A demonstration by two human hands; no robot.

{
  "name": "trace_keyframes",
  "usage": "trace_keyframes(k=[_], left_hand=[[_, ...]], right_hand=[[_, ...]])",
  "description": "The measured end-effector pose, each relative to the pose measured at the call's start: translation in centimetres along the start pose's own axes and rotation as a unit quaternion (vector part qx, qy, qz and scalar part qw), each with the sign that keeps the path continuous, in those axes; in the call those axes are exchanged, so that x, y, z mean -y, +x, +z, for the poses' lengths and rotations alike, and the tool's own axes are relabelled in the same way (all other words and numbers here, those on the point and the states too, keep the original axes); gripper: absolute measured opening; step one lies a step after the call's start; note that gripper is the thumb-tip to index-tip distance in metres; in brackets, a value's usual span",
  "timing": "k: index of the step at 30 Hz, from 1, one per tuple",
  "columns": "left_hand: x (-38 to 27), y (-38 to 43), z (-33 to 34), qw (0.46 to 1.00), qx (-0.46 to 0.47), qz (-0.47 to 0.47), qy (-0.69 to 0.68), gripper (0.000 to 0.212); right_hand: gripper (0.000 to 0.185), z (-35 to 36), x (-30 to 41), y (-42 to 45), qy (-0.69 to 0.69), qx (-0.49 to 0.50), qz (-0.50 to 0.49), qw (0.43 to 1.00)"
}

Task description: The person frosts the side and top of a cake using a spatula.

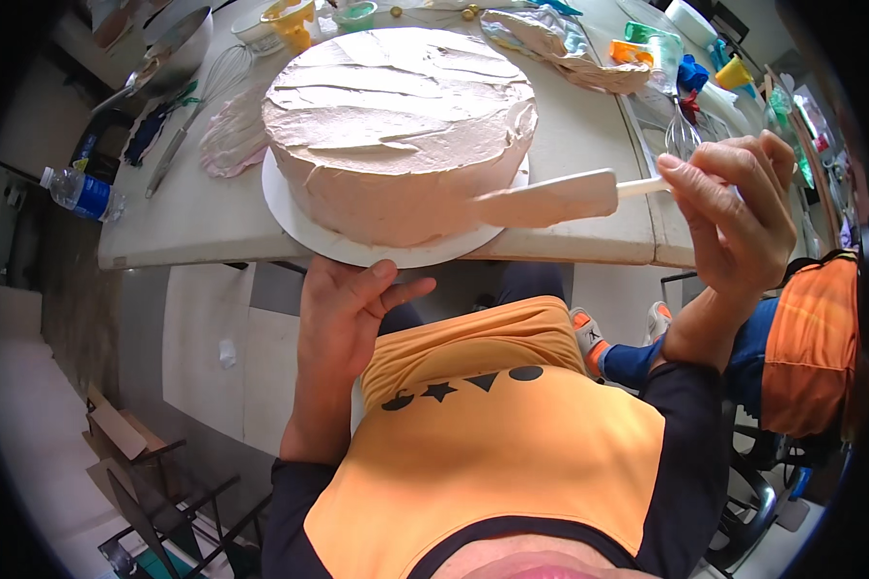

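A round cake [398, 108] coated in pale pinkish-brown frosting stands on a white round board [282, 210] near the table's front edge. Ridges mark the frosting on its top; the side looks smoother. My right hand [739, 210] grips the thin white handle of a spatula [550, 200], whose frosting-smeared blade touches or nearly touches the cake's lower right side. Under the board's front rim is my left hand [347, 311], palm up, its fingers partly spread. Whether its fingertips bear the board's weight cannot be told.
On the table [586, 145] lie a wire whisk [224, 79], used piping bags [557, 47] and several coloured piping bags at the right. A metal bowl [181, 51] and water bottle [83, 194] stand left. A person in orange [811, 347] sits close at my right.
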State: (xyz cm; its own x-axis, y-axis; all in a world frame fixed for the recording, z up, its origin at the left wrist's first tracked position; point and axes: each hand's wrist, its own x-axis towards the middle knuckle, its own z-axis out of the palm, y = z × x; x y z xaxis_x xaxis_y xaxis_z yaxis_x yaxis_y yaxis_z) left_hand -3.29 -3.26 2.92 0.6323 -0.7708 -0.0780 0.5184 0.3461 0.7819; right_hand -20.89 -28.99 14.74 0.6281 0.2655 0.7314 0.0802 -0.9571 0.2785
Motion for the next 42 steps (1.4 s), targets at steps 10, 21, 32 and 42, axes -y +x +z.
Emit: trace_keyframes(k=[10, 21, 32, 42], left_hand=[[0.0, -0.1, 2.2, 0.997, 0.008, 0.002, 0.071, 0.046], [0.6, 0.2, 2.0, 0.997, 0.014, 0.017, 0.070, 0.052], [1.5, 0.5, 1.6, 0.998, -0.001, 0.010, 0.063, 0.051], [1.6, 0.8, 0.3, 0.999, -0.015, -0.017, 0.038, 0.049]], right_hand=[[0.023, -0.9, 3.2, 1.1, -0.060, 0.037, -0.013, 0.997], [0.023, -3.1, 0.2, 2.2, -0.151, -0.033, -0.084, 0.984], [0.025, -1.3, 1.4, 1.8, 0.017, 0.013, 0.106, 0.994], [0.025, -1.3, -0.5, 0.2, 0.032, -0.006, 0.183, 0.983]])
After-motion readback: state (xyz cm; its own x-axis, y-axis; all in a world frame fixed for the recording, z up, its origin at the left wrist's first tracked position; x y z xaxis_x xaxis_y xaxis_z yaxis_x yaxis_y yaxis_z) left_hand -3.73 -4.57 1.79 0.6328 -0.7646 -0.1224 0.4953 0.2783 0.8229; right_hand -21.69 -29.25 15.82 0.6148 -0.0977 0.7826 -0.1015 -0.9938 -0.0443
